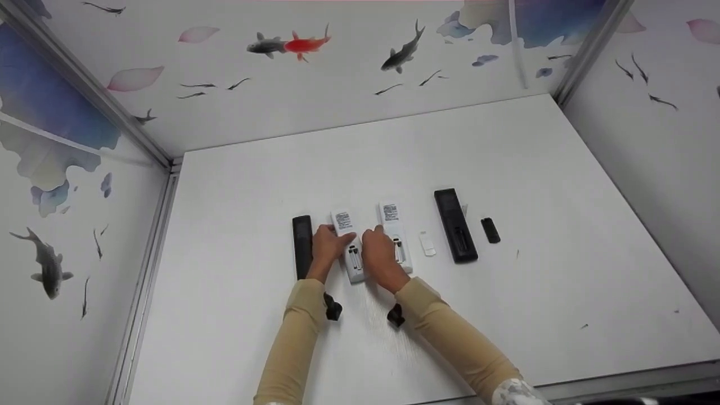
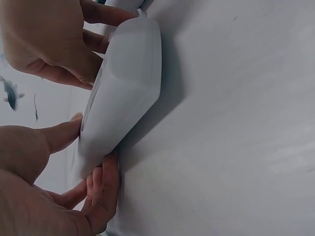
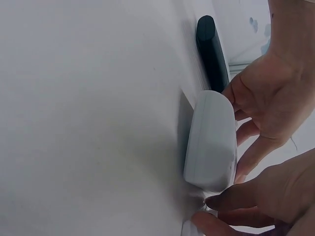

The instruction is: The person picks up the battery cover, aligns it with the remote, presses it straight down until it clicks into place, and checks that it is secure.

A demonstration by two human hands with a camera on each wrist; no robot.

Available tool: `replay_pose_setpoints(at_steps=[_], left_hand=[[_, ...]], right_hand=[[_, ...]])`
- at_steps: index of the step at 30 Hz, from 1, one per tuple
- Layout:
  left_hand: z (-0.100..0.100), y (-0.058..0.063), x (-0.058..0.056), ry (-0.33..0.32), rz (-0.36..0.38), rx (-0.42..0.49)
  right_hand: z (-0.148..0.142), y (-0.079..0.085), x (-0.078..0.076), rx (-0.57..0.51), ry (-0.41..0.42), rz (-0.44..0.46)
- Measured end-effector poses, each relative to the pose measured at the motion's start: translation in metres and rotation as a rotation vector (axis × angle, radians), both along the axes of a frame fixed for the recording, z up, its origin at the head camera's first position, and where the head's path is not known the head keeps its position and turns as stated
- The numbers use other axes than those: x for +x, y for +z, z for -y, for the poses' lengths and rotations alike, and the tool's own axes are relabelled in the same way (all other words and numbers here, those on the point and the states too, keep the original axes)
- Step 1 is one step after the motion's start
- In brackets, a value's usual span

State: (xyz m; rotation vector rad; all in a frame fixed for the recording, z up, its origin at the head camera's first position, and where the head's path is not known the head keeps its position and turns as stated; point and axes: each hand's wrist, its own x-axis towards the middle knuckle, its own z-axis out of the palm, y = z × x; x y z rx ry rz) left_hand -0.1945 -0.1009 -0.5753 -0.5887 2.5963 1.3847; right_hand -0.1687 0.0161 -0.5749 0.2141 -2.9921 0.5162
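Observation:
A white remote control, back side up with its battery slot uncovered, is gripped along its left edge by my left hand. In the left wrist view my left thumb rests on the remote's upper face and the fingers curl beneath, tilting it. My right hand is between this remote and a second white remote, whose slot is also uncovered. A small pale piece shows between my right thumb and finger in the right wrist view; its kind is too hidden to tell.
A black remote lies just left of my left hand. Right of the white remotes lie a white battery cover, a larger black remote and a black cover. Patterned panels wall in the white table.

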Motion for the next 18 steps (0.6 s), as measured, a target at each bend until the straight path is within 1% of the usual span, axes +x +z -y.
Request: replay_pose_setpoints(at_steps=[6, 12, 13, 18], left_hand=[[0.001, -0.002, 0.000, 0.000, -0.005, 0.006], [0.000, -0.001, 0.001, -0.001, 0.001, 0.005], [0.000, -0.001, 0.001, -0.002, 0.002, 0.006], [0.001, 0.000, 0.001, -0.008, -0.001, 0.014]], right_hand=[[0.000, -0.002, -0.001, 0.010, 0.007, 0.012], [-0.002, -0.002, -0.003, -0.042, 0.001, 0.020], [-0.002, -0.009, -0.006, -0.037, 0.003, -0.004], [-0.002, -0.011, -0.008, -0.060, 0.023, -0.020]])
